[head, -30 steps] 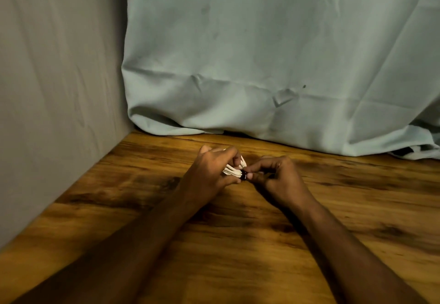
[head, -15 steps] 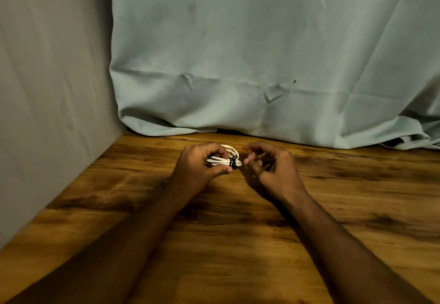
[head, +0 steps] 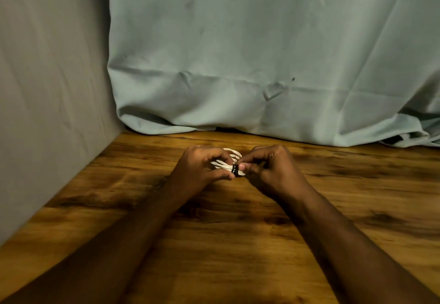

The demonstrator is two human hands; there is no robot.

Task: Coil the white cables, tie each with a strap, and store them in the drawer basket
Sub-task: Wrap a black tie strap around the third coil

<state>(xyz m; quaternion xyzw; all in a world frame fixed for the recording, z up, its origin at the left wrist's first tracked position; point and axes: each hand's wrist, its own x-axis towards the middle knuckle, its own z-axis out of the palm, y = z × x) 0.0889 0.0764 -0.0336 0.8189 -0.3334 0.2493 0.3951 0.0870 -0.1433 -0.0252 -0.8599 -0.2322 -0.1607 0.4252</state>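
Coiled white cable [head: 226, 163], black strap [head: 235, 169] around it: left hand [head: 200, 169] gripping the coil, right hand [head: 269, 168] pinching it beside the strap, above the wooden table [head: 238, 244]

No legible text, label, brand, number or sign appears anywhere in the head view.
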